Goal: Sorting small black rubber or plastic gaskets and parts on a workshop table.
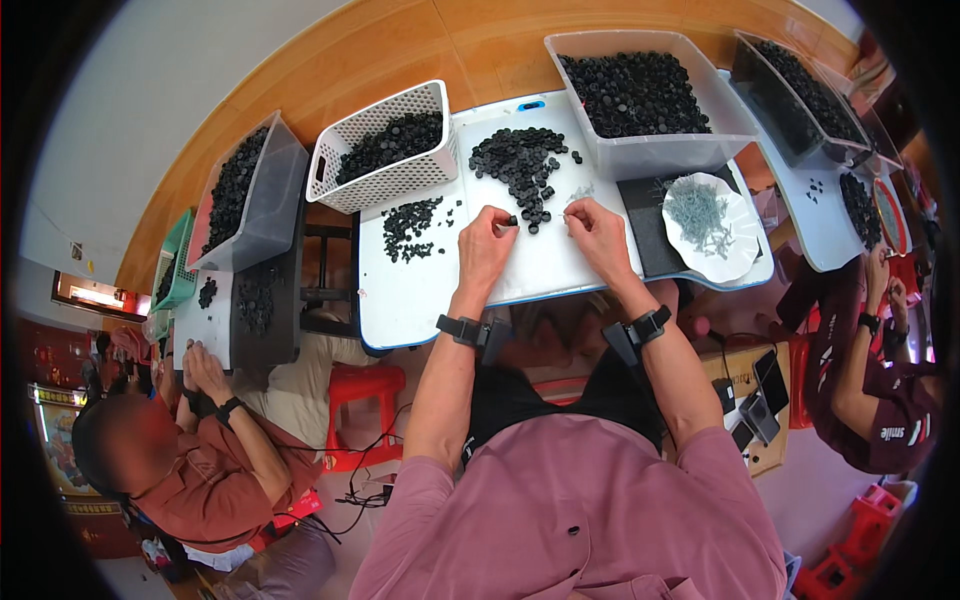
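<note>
My left hand is closed in a pinch on a small black round part at its fingertips. A short way to its right, my right hand is closed too, thumb and forefinger together. Something thin and pale seems to stick out of them, too small to name. Beyond both hands lies a pile of black round parts on the white table, tapering toward me. A few thin pale pieces lie just past my right hand. Smaller black pieces are scattered to the left of my left hand.
A white perforated basket and a clear bin, both full of black parts, stand along the far side. At right, a scalloped white plate of thin grey-green pieces rests on a black mat. Co-workers sit at tables left and right.
</note>
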`<action>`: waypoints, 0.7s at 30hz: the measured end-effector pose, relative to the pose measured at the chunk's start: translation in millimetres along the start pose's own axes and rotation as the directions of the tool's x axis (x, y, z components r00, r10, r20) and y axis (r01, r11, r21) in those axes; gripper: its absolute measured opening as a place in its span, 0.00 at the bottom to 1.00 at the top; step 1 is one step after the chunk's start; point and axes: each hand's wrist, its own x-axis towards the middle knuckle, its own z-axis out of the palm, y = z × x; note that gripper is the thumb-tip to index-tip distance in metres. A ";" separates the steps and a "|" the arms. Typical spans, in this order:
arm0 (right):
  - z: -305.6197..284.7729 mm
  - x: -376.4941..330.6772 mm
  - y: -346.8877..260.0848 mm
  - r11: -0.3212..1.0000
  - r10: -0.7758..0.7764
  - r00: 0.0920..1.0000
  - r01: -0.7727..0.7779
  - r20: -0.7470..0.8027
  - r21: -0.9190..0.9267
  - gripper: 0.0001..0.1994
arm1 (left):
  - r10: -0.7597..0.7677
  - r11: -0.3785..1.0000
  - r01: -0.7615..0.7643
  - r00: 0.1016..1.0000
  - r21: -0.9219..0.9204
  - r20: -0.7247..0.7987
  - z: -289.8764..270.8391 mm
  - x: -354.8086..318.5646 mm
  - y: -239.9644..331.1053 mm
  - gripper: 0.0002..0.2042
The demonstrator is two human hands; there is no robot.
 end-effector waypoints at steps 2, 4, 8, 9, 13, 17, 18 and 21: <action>1.0 -0.3 0.2 1.000 -0.003 1.000 0.003 -0.004 0.006 0.06 | 0.027 0.996 -0.030 0.999 -0.078 -0.036 3.6 -0.6 -2.3 0.11; 1.5 -0.8 -0.2 1.000 -0.008 1.000 0.009 -0.006 0.008 0.06 | 0.035 0.998 -0.037 0.999 -0.057 -0.038 5.8 -2.0 -5.3 0.11; 1.4 -0.7 0.9 1.000 -0.015 1.000 0.015 -0.011 0.003 0.06 | 0.101 0.995 -0.100 0.993 0.025 -0.060 7.9 -5.9 -3.0 0.11; 0.9 -0.6 1.7 1.000 -0.013 1.000 0.013 -0.011 0.002 0.06 | 0.100 0.995 -0.099 0.993 0.023 -0.058 7.6 -6.7 -1.6 0.11; 0.9 -1.0 0.8 1.000 -0.009 1.000 0.009 -0.005 0.007 0.06 | 0.248 0.957 -0.233 0.966 0.174 -0.069 3.8 -9.7 2.4 0.11; 0.4 -2.0 -2.6 1.000 -0.002 1.000 0.002 -0.007 0.015 0.06 | 0.123 0.991 -0.119 0.990 0.059 -0.068 2.3 -14.6 7.9 0.11; 0.3 -2.3 -3.2 1.000 0.000 1.000 0.000 -0.008 0.014 0.06 | 0.122 0.991 -0.119 0.990 0.058 -0.066 2.0 -16.3 8.8 0.11; -1.2 -3.3 -4.3 1.000 -0.002 1.000 0.002 -0.009 0.011 0.06 | 0.021 0.996 -0.027 0.998 -0.091 -0.059 2.3 -22.4 11.8 0.11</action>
